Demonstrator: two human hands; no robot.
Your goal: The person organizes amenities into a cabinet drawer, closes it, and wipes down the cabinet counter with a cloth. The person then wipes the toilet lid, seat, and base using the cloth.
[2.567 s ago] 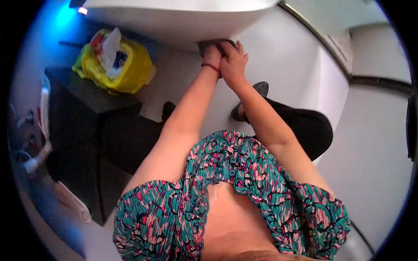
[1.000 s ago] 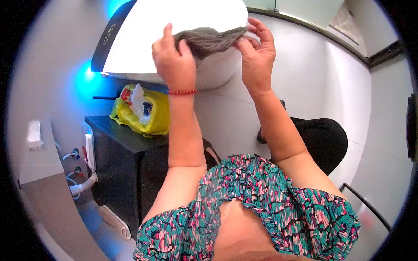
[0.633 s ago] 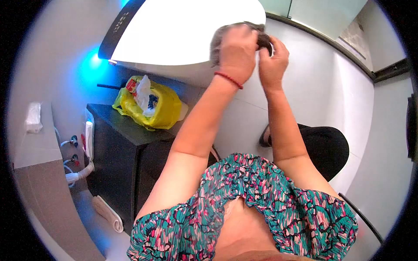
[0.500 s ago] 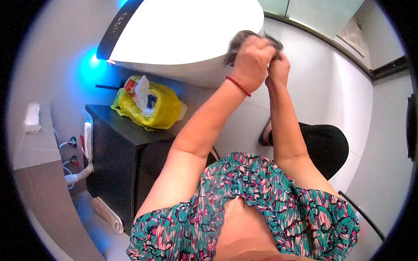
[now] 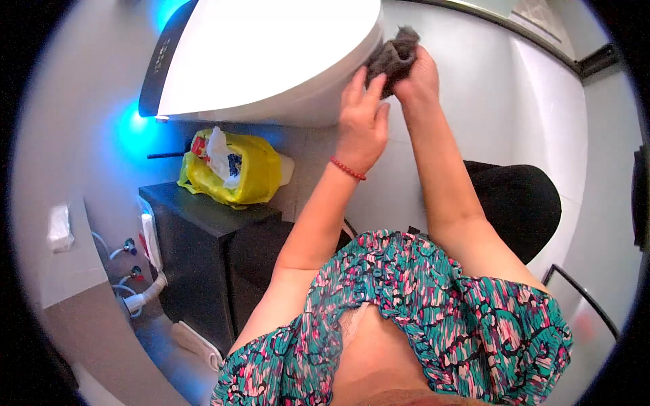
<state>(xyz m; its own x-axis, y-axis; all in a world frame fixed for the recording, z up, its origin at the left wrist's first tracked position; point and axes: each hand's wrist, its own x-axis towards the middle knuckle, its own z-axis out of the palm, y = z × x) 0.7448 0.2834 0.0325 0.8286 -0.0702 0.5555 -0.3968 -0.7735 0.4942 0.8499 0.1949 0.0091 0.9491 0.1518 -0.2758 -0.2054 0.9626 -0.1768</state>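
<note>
A dark grey cloth (image 5: 394,59), bunched up, is held beside the rounded right edge of a white glossy fixture (image 5: 271,54). My right hand (image 5: 418,78) grips the cloth from its right side, with the fingers partly hidden behind it. My left hand (image 5: 363,122), below a red beaded bracelet's level at the wrist, has its fingers apart and extended. Its fingertips reach the lower left side of the cloth, and the palm holds nothing.
A yellow plastic bag (image 5: 257,169) with things inside stands on a black cabinet (image 5: 193,250). Pipes and valves (image 5: 145,294) are at the left, near a grey counter (image 5: 74,271). Glass panels with dark frames are at the right.
The cloth was stretched between both hands over the white fixture, then bunched together. It is now beside the fixture's edge in my right hand, and my left hand's fingers have opened.
</note>
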